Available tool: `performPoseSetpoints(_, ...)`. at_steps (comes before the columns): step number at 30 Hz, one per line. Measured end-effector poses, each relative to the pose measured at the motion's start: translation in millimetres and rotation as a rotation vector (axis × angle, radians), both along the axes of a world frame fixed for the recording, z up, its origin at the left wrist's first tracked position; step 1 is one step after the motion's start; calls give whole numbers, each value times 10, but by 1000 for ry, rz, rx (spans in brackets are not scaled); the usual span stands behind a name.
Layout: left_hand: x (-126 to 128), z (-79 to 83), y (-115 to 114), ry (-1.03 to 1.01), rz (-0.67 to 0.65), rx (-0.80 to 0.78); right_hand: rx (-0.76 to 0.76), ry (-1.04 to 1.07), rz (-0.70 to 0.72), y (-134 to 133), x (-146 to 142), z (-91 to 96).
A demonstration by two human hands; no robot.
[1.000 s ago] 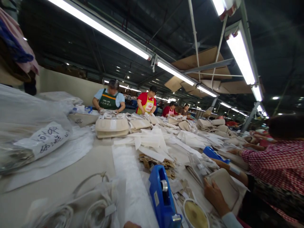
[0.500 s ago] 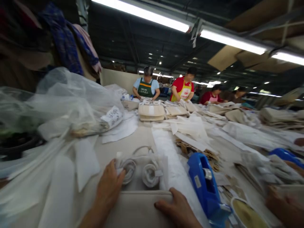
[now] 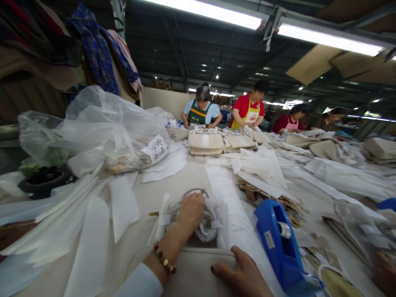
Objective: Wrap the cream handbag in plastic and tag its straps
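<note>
A beige handbag (image 3: 201, 268) lies in front of me at the bottom of the view, its far edge towards the table. My right hand (image 3: 241, 274) grips its right side, with the thumb on top. Beyond the bag, a plastic-wrapped strap (image 3: 208, 229) is wound into coils, with white paper bands round it. My left hand (image 3: 189, 210) reaches across the bag onto the coils. Its fingers are curled down among them, and the fingertips are partly hidden. A beaded bracelet is on that wrist.
A blue tape dispenser (image 3: 278, 243) stands right of the bag, beside a round tub (image 3: 335, 282). White padding sheet (image 3: 230, 214) runs along the table. Paper strips (image 3: 89, 243) and a clear plastic bag (image 3: 102, 128) fill the left. Another person's hand (image 3: 383, 270) is at far right.
My left hand has left the bag's far left corner and moved right onto the strap coils, its fingers now curled. My right hand stays on the bag. The view has shifted slightly.
</note>
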State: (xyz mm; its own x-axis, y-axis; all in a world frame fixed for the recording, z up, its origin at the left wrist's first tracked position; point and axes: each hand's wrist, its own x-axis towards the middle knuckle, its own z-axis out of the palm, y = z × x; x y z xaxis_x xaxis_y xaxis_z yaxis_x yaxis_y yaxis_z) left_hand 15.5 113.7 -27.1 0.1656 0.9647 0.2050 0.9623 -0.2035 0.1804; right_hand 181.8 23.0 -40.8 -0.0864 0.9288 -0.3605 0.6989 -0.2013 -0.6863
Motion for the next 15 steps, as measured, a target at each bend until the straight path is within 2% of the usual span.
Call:
performPoseSetpoints(6,-210,-159,149,80,40,-112,-28,3,-6,-14,-19,49)
performPoseSetpoints(10,-215,-170,171,138,43,-159,-37,-6,-18,-29,-25,26)
performPoseSetpoints(15,-169,-150,190,176,51,-194,22,99,-119,-60,-35,-74)
